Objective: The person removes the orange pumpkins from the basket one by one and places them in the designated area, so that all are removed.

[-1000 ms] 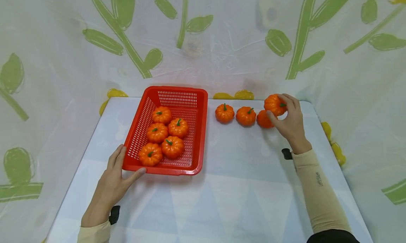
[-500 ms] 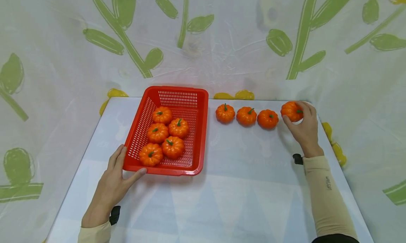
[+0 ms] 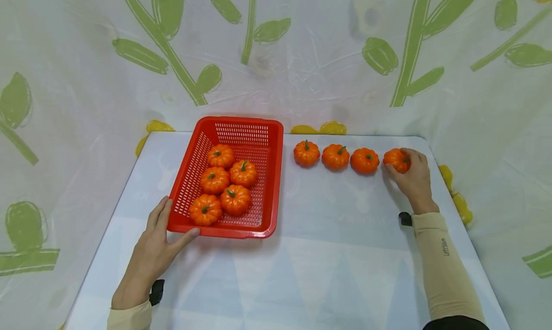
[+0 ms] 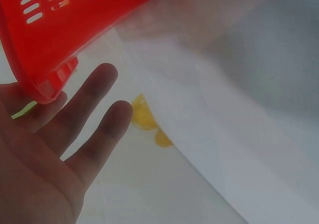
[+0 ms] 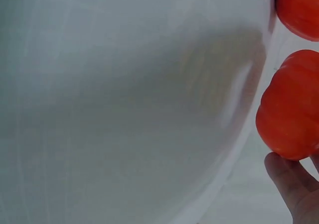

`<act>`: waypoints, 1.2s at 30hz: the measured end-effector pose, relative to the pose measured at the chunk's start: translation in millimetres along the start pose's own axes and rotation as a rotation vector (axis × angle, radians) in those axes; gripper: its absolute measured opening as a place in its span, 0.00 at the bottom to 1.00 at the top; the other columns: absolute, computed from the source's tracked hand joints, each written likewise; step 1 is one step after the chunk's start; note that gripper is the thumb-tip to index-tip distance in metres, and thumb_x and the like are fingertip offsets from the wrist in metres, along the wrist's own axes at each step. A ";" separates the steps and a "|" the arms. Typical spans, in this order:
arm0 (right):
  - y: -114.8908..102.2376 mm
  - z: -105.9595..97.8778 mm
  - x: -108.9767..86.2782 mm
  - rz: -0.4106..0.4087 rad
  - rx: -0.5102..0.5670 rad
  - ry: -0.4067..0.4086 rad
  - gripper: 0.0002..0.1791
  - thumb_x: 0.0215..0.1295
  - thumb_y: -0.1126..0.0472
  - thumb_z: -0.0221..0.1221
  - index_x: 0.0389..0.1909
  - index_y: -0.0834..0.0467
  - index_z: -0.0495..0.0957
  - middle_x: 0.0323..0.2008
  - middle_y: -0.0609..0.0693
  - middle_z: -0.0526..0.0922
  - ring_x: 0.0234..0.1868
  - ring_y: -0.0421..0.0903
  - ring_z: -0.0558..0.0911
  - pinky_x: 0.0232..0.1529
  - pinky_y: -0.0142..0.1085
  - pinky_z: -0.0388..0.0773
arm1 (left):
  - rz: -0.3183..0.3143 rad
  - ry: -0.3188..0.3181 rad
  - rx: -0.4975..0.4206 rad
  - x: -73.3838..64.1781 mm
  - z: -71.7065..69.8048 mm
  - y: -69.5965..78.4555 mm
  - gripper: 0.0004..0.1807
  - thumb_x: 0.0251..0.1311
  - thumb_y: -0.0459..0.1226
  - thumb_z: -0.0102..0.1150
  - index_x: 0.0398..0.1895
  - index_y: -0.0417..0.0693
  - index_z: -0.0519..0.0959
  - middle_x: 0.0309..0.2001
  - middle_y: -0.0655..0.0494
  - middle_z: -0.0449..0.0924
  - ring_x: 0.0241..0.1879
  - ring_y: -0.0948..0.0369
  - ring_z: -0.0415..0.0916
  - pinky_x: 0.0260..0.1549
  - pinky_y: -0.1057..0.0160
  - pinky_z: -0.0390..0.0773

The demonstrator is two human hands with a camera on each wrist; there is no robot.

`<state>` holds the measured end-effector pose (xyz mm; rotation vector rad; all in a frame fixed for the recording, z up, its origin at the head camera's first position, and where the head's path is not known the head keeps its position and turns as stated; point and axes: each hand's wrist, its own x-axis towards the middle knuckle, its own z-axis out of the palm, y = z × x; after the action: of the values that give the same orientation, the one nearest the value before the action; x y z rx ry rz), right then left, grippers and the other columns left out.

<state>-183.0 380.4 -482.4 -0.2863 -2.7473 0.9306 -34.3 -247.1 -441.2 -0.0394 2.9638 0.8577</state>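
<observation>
A red basket (image 3: 276, 186) with slotted walls stands left of centre, several small orange pumpkins (image 3: 235, 199) with green stems inside it. At its near left corner lies my left hand (image 3: 148, 253), thumb along the front rim and straight fingers against the side; the left wrist view shows these fingers spread beside the basket wall (image 4: 89, 20). At the far right, my right hand (image 3: 415, 179) holds a pumpkin (image 3: 396, 160) between thumb and fingers, down at the table surface. In the right wrist view, fingertips touch the underside of this pumpkin (image 5: 291, 107).
Three more pumpkins (image 3: 335, 157) form a row between the basket and the held one. The white table (image 3: 319, 253) has pale blue triangles. Behind it hangs a pale sheet (image 3: 319, 81) printed with green leaves and yellow flowers.
My right hand has carried its pumpkin rightward from above the third one in the row, then lowered it to the row's right end. The left hand and basket have stayed put.
</observation>
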 end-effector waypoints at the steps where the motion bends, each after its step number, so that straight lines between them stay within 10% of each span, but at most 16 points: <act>1: 0.5 0.8 0.6 0.007 -0.001 -0.008 0.40 0.67 0.46 0.64 0.72 0.63 0.64 0.71 0.68 0.60 0.68 0.68 0.63 0.71 0.61 0.59 | 0.000 0.000 0.001 -0.1 0.2 0.0 0.62 0.60 0.64 0.63 0.83 0.47 0.38 0.81 0.43 0.38 0.66 0.30 0.61 0.54 0.25 0.67; 36: -3.1 5.0 7.7 0.049 -0.087 -0.152 0.43 0.69 0.47 0.63 0.76 0.64 0.58 0.72 0.71 0.56 0.68 0.70 0.60 0.71 0.64 0.56 | 0.002 -0.006 -0.001 -1.0 -1.5 0.1 0.61 0.60 0.65 0.62 0.83 0.49 0.38 0.81 0.45 0.38 0.66 0.29 0.61 0.55 0.24 0.65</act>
<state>-192.0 377.1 -483.2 -0.3120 -2.9374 0.8807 -33.4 -247.8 -439.9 -0.0338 2.9578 0.8584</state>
